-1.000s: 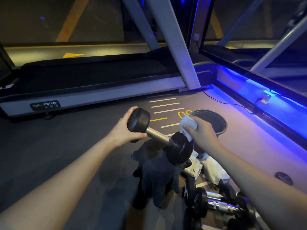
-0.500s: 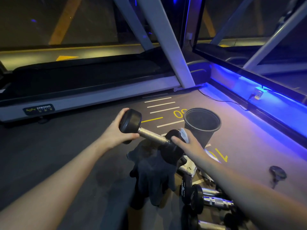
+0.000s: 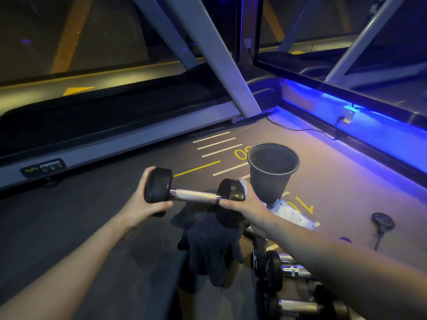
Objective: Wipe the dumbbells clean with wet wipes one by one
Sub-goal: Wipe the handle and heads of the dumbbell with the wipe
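A small black dumbbell point(image 3: 194, 194) with a metal handle is held level above the floor. My left hand point(image 3: 144, 200) grips its left head. My right hand point(image 3: 248, 203) wraps round its right head, pressing a white wet wipe point(image 3: 243, 184) against the head's far side; most of the wipe is hidden by the fingers. Several more dumbbells point(image 3: 275, 269) lie on the floor below my right forearm. A white wipes pack point(image 3: 290, 214) lies behind my right hand.
A black bin point(image 3: 272, 172) stands just beyond the right head. Dark gloves point(image 3: 208, 241) lie on the floor under the dumbbell. A treadmill point(image 3: 97, 135) runs along the left, its slanted post point(image 3: 221, 56) ahead. A blue-lit ledge point(image 3: 369, 135) and a cable border the right.
The dumbbell has swung from tilted to nearly level. My right hand slid from the top of the right head round its outer side with the wipe.
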`<state>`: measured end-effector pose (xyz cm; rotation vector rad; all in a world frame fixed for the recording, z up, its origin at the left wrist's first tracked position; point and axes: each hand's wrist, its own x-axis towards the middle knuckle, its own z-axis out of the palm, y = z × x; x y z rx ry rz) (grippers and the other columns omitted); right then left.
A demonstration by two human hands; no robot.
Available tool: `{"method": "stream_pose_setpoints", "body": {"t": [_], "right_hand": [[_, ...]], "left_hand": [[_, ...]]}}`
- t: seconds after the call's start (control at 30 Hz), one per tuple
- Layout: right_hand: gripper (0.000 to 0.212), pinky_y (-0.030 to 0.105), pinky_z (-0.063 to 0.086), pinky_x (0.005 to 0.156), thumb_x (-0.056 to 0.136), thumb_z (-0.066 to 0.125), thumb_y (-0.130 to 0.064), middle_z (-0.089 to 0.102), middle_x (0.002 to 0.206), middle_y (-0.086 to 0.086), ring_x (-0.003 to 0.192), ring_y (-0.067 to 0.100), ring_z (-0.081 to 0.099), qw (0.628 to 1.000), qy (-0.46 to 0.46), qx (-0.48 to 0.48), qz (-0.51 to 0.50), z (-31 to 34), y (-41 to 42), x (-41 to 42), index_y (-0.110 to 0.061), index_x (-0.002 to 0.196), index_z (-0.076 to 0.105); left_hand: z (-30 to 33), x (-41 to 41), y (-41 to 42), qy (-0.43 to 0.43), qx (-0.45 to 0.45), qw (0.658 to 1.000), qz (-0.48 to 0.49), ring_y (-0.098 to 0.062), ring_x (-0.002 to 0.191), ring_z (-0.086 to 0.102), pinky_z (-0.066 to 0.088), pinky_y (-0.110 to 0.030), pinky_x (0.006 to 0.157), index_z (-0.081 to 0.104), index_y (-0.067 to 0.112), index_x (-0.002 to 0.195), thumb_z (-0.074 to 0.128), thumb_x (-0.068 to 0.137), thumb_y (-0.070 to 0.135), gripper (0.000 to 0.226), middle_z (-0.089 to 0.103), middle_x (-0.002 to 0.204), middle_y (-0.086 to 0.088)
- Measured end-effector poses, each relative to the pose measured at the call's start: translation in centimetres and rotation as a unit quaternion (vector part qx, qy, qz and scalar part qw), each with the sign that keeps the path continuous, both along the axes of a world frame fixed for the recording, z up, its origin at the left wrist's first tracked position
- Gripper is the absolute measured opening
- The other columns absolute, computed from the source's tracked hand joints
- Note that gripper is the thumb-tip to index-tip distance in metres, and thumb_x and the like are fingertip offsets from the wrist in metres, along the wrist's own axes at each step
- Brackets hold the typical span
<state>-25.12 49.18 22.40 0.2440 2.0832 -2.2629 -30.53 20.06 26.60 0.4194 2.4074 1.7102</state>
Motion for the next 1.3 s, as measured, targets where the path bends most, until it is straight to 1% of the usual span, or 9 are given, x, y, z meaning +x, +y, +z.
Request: {"method": "stream_pose_setpoints", "body": {"t": [0.1,0.23,0.37,0.7,0.87,0.93,1.03,1.13,1.3], "right_hand": [[0.065,0.022,0.055,0.078,0.072,0.088,-0.014,0.065,0.114,0.004,0.104,0.017,0.064,0.999,0.000,-0.042,0.001,-0.4,-0.4,0.0,-0.033,0.122,0.051],[0.056,0.036,0.056,0.083,0.075,0.084,-0.010,0.064,0.102,0.001,0.094,0.016,0.064,0.997,-0.019,-0.073,-0.006,-0.7,-0.7,-0.3,-0.028,0.118,0.053],[0.054,0.025,0.054,0.070,0.075,0.080,-0.004,0.065,0.092,-0.007,0.083,0.008,0.065,0.997,-0.007,-0.074,-0.036,-1.6,-0.7,-0.4,-0.024,0.118,0.054],[0.068,0.045,0.054,0.091,0.057,0.084,-0.016,0.068,0.111,0.010,0.101,0.025,0.066,0.995,0.032,-0.031,-0.086,1.9,4.6,2.4,-0.031,0.118,0.057],[0.070,0.058,0.053,0.090,0.056,0.087,-0.027,0.070,0.111,0.009,0.105,0.035,0.067,0.993,0.008,0.003,-0.120,2.3,8.8,7.5,-0.038,0.118,0.056],[0.057,0.056,0.055,0.072,0.068,0.083,-0.017,0.070,0.106,0.011,0.091,0.035,0.068,0.991,-0.008,0.004,-0.133,2.3,10.6,10.2,-0.034,0.115,0.057],[0.050,0.032,0.053,0.049,0.079,0.076,-0.004,0.067,0.096,0.011,0.073,0.024,0.065,0.987,-0.024,-0.007,-0.157,2.4,12.9,14.1,-0.023,0.120,0.055],[0.071,0.035,0.053,0.060,0.063,0.085,-0.015,0.067,0.106,0.020,0.083,0.027,0.067,0.984,-0.039,-0.004,-0.173,1.4,14.6,17.8,-0.020,0.127,0.053],[0.056,0.042,0.054,0.075,0.061,0.083,-0.011,0.070,0.103,0.019,0.088,0.030,0.066,0.980,-0.061,0.019,-0.186,-0.4,15.4,23.7,-0.018,0.111,0.058]], "left_hand": [[-0.3,-0.1,0.0,-0.032,0.041,0.998,0.024,-0.008,0.119,0.055,0.045,-0.033,0.100,0.040,0.058,0.132,0.086,0.052,0.049,0.092,0.054,0.138,0.011],[-0.5,-0.1,0.4,-0.051,0.076,0.995,0.048,-0.009,0.117,0.057,0.044,-0.033,0.100,0.046,0.055,0.132,0.086,0.053,0.050,0.089,0.063,0.124,0.020],[0.3,-0.2,0.9,-0.020,0.069,0.997,0.034,-0.003,0.118,0.056,0.042,-0.026,0.100,0.048,0.049,0.133,0.086,0.055,0.046,0.087,0.059,0.134,0.016],[1.5,1.3,6.2,0.005,0.108,0.994,-0.012,0.007,0.122,0.054,0.042,-0.010,0.096,0.039,0.043,0.145,0.085,0.059,0.042,0.097,0.053,0.141,0.018],[1.0,4.0,10.8,-0.019,0.109,0.993,-0.047,-0.002,0.127,0.055,0.040,-0.025,0.110,0.031,0.037,0.153,0.086,0.055,0.044,0.113,0.056,0.140,0.014],[0.3,5.6,13.0,-0.025,0.104,0.992,-0.063,0.006,0.123,0.055,0.041,-0.016,0.105,0.028,0.033,0.155,0.087,0.057,0.043,0.115,0.055,0.138,0.017],[-1.1,8.2,16.0,-0.030,0.098,0.992,-0.079,0.022,0.106,0.055,0.042,-0.003,0.088,0.023,0.025,0.157,0.086,0.077,0.014,0.102,0.054,0.128,0.026],[-2.6,11.0,17.8,-0.042,0.087,0.990,-0.100,0.025,0.102,0.055,0.043,-0.001,0.082,0.022,0.026,0.156,0.074,0.086,0.008,0.089,0.054,0.124,0.028],[-4.9,15.3,19.0,-0.044,0.059,0.984,-0.160,0.029,0.109,0.047,0.036,0.002,0.088,0.028,0.036,0.142,0.076,0.087,0.012,0.076,0.049,0.132,0.022]]}}
